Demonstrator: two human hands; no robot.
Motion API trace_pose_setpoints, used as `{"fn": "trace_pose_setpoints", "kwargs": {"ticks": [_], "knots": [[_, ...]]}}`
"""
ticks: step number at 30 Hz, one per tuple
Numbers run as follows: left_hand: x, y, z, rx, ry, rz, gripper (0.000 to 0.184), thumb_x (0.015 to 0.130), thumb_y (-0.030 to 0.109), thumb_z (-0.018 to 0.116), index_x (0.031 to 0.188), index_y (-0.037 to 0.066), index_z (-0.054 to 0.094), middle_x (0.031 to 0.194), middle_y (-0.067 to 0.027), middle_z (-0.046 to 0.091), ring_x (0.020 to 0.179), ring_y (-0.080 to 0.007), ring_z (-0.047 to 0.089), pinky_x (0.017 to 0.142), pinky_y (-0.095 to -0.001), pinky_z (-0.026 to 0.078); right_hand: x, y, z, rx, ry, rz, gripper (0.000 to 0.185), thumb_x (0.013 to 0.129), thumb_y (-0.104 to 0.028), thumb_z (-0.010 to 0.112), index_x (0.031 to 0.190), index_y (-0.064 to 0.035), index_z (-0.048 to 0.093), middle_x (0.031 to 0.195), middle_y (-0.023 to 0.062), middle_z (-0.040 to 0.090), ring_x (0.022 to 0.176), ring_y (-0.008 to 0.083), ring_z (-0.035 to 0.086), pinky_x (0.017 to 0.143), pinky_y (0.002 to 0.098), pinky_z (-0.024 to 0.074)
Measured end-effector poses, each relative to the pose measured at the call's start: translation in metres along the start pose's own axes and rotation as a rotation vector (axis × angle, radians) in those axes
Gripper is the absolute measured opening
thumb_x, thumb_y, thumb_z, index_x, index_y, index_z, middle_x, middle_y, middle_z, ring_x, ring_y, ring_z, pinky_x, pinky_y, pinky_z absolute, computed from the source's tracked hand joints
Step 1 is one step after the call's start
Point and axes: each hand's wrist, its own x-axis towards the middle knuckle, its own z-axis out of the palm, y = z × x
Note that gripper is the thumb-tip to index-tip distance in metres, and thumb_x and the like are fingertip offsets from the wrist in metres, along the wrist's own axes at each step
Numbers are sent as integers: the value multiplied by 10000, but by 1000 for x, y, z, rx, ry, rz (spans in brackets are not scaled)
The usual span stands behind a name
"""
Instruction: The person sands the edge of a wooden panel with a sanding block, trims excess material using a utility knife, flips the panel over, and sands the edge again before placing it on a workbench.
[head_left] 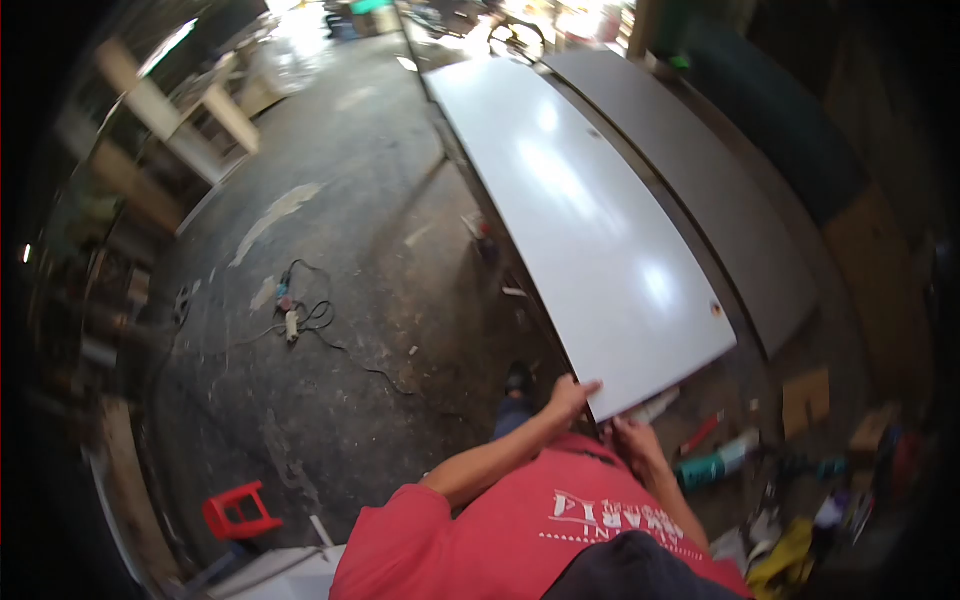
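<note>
A long white panel (590, 270) with a glossy top stretches away in front of me, two small holes near its right edge. At its near left corner my left hand (570, 398) is closed on the edge, with the thumb over the top face. My right hand (634, 441) is just below the near end of the panel, close to that corner. Its fingers are bent together, and what they pinch, if anything, is too small and blurred to make out.
A grey panel (690, 160) lies parallel on the right. Near my right side are a green power tool (718, 460), a red-handled tool (702, 431) and yellow cloth (785, 565). Corded equipment (292, 325) lies on the floor at left, with a red stool (242, 512) nearer.
</note>
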Motion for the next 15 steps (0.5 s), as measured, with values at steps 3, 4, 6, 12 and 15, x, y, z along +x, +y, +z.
{"fn": "trace_pose_setpoints", "kwargs": {"ticks": [3,4,6,12,15], "knots": [[-8,17,1,37,7,7,307,912,187,699,1120,-38,673,973,-126,718,768,-220,684,626,-375,548,0,1,7,0,-26,-91,274,999,-275,635,1021,-7,685,841,49,698,725,149,659,652,281,538],[-6,14,1,-26,8,-26,294,912,183,695,1113,-30,668,956,-122,713,767,-217,681,620,-362,543,8,11,4,-41,9,-113,272,999,-270,630,989,-8,702,844,49,706,716,130,643,648,270,524],[-3,15,-1,-19,-57,-19,322,911,221,695,1124,-16,650,947,-106,701,773,-221,678,620,-356,538,-4,-2,10,-277,64,-131,310,974,-302,662,974,5,709,819,36,707,743,112,640,670,274,519],[-10,18,-4,-39,-95,-88,392,898,278,705,1151,3,589,986,-103,659,834,-229,662,703,-390,528,-4,14,11,200,-67,-49,217,915,-237,734,923,-33,660,807,64,710,730,166,685,706,281,557],[-6,16,-7,-77,-119,-97,437,883,240,731,1179,-20,542,1074,-139,649,921,-262,685,746,-409,581,-10,7,11,335,-121,-11,201,903,-216,746,927,-38,656,807,66,708,733,175,687,710,287,564]]}}
